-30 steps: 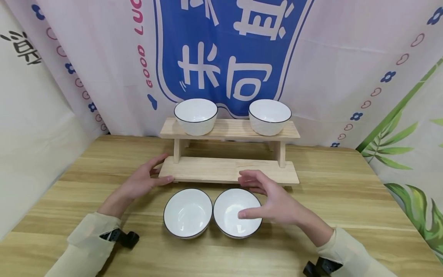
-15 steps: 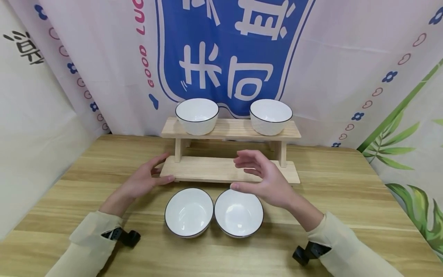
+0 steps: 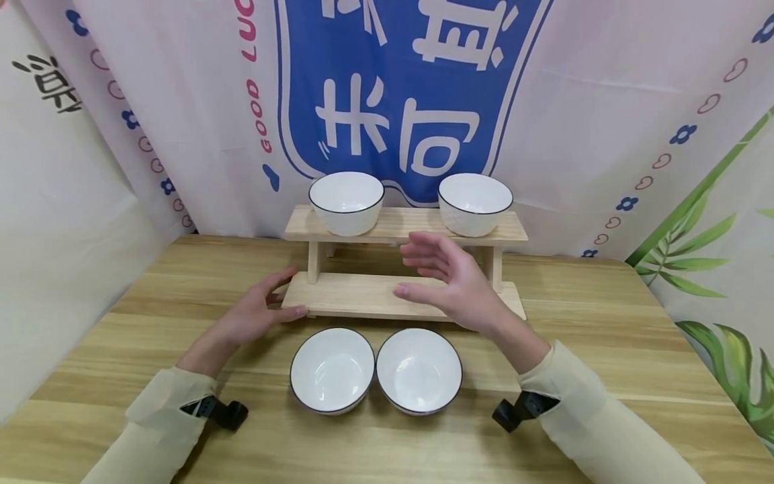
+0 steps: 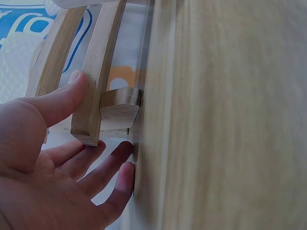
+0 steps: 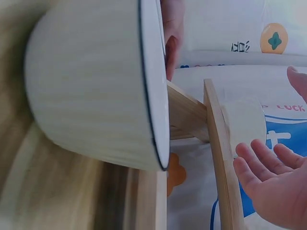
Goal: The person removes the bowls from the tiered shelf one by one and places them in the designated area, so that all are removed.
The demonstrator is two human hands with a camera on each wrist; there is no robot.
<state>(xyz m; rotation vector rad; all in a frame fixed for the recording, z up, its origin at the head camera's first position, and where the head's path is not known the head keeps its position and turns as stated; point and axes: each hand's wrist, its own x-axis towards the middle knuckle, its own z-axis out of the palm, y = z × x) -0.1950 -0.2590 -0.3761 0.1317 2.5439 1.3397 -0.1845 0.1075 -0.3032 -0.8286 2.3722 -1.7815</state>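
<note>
A two-tier wooden display stand (image 3: 357, 296) is on the table. My left hand (image 3: 250, 314) grips the left end of its lower board, with the thumb (image 4: 67, 98) on top and fingers at the end and below. My right hand (image 3: 456, 286) hovers in front of the stand's right half, fingers spread and nothing held. Two white bowls with dark rims, a left one (image 3: 346, 202) and a right one (image 3: 476, 205), rest on the upper board. Two similar bowls, a left one (image 3: 332, 371) and a right one (image 3: 419, 371), sit side by side in front of the stand.
The wooden table (image 3: 574, 349) carries the stand near its back edge. Behind hangs a printed cloth (image 3: 574, 134) with a blue panel, close to the upper bowls. White cloth (image 3: 66, 222) borders the left side; leaf-patterned cloth (image 3: 689, 255) borders the right.
My right hand has moved from over the front right bowl, forward and slightly left, to the stand. My left hand has stayed at the board's end. The bowls have stayed put.
</note>
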